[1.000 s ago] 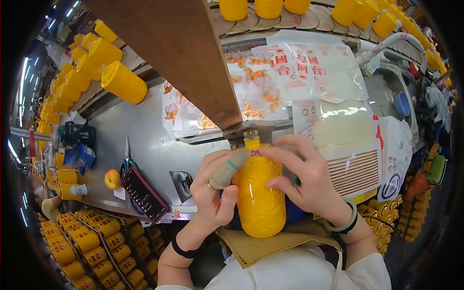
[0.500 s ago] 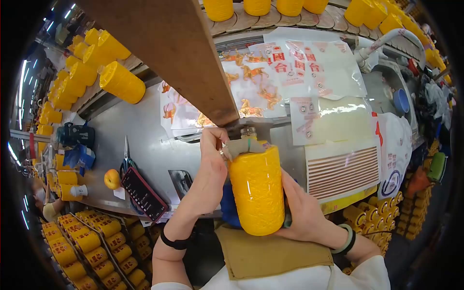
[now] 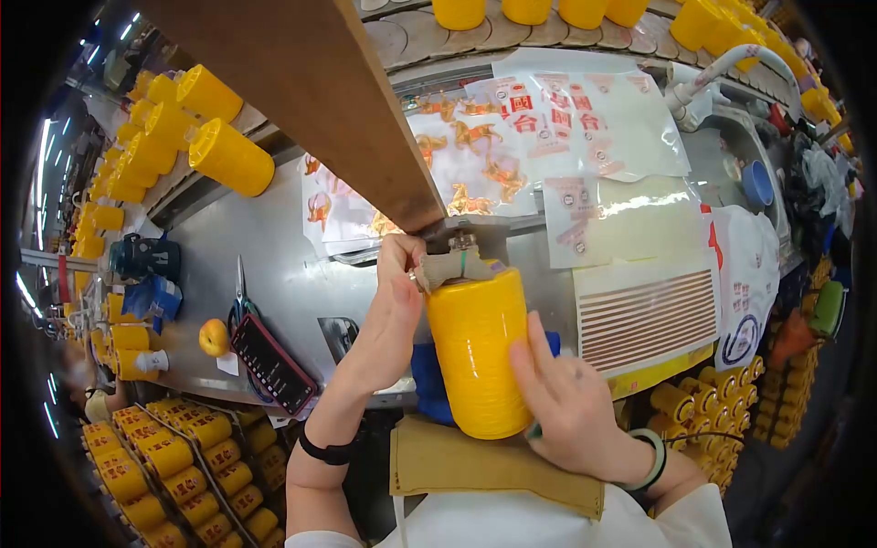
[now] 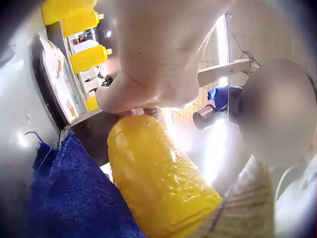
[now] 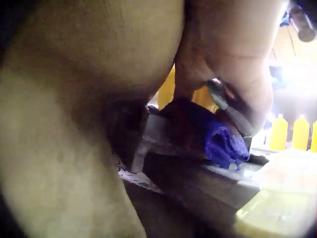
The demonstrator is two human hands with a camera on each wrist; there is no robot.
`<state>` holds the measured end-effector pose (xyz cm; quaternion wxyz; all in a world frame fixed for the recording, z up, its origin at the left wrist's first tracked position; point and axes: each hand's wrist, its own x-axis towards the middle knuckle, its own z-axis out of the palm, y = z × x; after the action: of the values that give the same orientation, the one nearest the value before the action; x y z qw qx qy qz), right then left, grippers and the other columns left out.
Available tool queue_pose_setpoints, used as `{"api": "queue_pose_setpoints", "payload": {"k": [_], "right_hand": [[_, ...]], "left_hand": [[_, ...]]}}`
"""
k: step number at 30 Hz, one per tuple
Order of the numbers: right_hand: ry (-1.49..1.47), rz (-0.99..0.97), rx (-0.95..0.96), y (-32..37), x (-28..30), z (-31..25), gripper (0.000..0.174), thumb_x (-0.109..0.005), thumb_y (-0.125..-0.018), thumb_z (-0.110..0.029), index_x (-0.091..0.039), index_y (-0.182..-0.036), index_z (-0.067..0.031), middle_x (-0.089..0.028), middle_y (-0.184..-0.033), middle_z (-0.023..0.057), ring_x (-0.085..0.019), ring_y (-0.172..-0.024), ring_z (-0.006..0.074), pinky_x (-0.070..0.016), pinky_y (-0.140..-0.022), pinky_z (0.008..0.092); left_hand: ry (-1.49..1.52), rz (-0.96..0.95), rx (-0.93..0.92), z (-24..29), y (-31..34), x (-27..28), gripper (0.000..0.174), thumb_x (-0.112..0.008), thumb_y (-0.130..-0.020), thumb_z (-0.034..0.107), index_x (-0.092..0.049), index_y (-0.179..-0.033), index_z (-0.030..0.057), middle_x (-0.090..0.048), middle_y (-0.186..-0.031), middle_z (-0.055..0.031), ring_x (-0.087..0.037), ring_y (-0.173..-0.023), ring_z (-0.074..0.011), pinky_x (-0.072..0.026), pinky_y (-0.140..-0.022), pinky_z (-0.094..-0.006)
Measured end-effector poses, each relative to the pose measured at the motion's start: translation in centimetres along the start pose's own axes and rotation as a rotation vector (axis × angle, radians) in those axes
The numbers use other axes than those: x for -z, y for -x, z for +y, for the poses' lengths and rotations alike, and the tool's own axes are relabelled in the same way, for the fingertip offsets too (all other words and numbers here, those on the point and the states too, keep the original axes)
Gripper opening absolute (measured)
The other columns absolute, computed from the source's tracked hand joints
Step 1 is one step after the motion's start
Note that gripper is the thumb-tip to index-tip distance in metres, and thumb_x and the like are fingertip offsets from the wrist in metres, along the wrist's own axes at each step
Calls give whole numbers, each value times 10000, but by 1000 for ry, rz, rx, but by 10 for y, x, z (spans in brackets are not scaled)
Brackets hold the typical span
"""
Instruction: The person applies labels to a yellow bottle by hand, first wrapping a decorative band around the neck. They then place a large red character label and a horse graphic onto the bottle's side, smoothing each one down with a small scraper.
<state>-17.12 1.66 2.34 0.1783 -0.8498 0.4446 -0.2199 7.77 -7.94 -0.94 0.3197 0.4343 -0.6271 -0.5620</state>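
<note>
A glossy yellow bottle (image 3: 480,356) with a clear stopper at its neck leans lengthwise over a blue cloth (image 3: 429,379). My left hand (image 3: 388,320) grips it at the neck and shoulder. A beige-covered finger with a green band lies across the shoulder. In the left wrist view the bottle (image 4: 148,173) shows its crinkled surface, beside the blue cloth (image 4: 74,193). Against the bottle's right side, my right hand (image 3: 575,416) rests with extended fingers. The right wrist view shows that hand (image 5: 228,54) over the blue cloth (image 5: 225,146), the bottle mostly hidden.
Sticker sheets (image 3: 594,128) and a striped sheet (image 3: 649,315) lie on the metal table (image 3: 210,237). A brown post (image 3: 311,100) slants above it. Scissors (image 3: 240,292), a phone (image 3: 274,363) and a fruit (image 3: 214,338) are at left. Yellow bottles (image 3: 228,155) stand on a conveyor.
My left hand has moved from the bottle's front to its neck and shoulder. My right hand has left the neck for the lower right side. The bottle has turned and tilted slightly.
</note>
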Motion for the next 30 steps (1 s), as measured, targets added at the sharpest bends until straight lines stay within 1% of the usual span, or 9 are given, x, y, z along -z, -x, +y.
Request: {"api": "queue_pose_setpoints", "payload": {"k": [2,6,8,15,16,17,21,25,30], "right_hand": [[-40,12,61,0,1,-7,802,-684,-668,-35,-503,-1425,159,-505,-1471,387,-564,-673,258,-495,-661,344],[-65,148,-195,-3,-20,3,765,-641,-685,4,-506,-1423,159,-525,-1449,393,-553,-669,243,-481,-657,323],[-56,40,-101,-1,-13,3,749,-635,-698,-1,-512,-1419,156,-526,-1452,389,-545,-669,232,-479,-656,323],[-60,100,-100,-2,-19,1,701,-601,-730,6,-525,-1409,160,-532,-1448,385,-534,-662,212,-466,-616,317],[-103,46,-133,-3,-18,3,699,-598,-738,9,-522,-1417,156,-534,-1447,384,-537,-661,212,-466,-609,316],[-28,97,-103,-2,-17,-2,685,-603,-760,-1,-569,-1441,65,-538,-1449,378,-517,-648,192,-457,-607,309],[94,74,29,0,-6,-14,607,-613,-812,-45,-690,-1399,-183,-531,-1470,363,-460,-629,142,-447,-634,266],[19,58,60,6,-8,0,632,-673,-785,-73,-668,-1415,-135,-500,-1497,364,-545,-673,165,-479,-666,279],[-260,95,-183,11,-20,12,986,-841,-688,-144,-397,-1529,114,-475,-1502,376,-673,-922,341,-532,-790,360]], "left_hand": [[-29,17,-1,-5,1,1,891,-124,-1001,804,-343,-1340,10,-434,-1285,-88,-400,-1350,-186,-220,-1215,-403],[-55,44,-26,-4,-3,-4,875,-115,-1015,783,-356,-1325,1,-434,-1259,-86,-412,-1318,-189,-222,-1208,-395],[-38,113,-116,-10,-6,-8,759,-150,-1085,659,-376,-1175,-60,-327,-1095,-101,-352,-1044,-213,-286,-1047,-333],[-63,60,-134,5,-5,-7,739,-157,-1097,628,-406,-1167,-63,-332,-1095,-106,-359,-1042,-232,-284,-1065,-347],[-67,42,-67,3,-4,-4,792,-157,-1061,699,-377,-1272,-31,-422,-1178,-102,-409,-1175,-213,-276,-1129,-365],[-69,19,10,2,-2,-3,867,-158,-1026,770,-348,-1378,0,-511,-1262,-99,-459,-1308,-195,-268,-1194,-383],[-82,38,-34,3,-3,-4,850,-183,-1019,783,-361,-1331,14,-524,-1301,-108,-461,-1272,-190,-276,-1185,-378],[-218,73,-40,11,-1,-3,833,-168,-1015,794,-372,-1284,32,-511,-1262,-71,-441,-1253,-172,-251,-1185,-374],[67,210,-56,-6,12,-3,837,-122,-1010,805,-397,-1307,73,-452,-1154,-7,-409,-1183,-135,-246,-1136,-368]]}}
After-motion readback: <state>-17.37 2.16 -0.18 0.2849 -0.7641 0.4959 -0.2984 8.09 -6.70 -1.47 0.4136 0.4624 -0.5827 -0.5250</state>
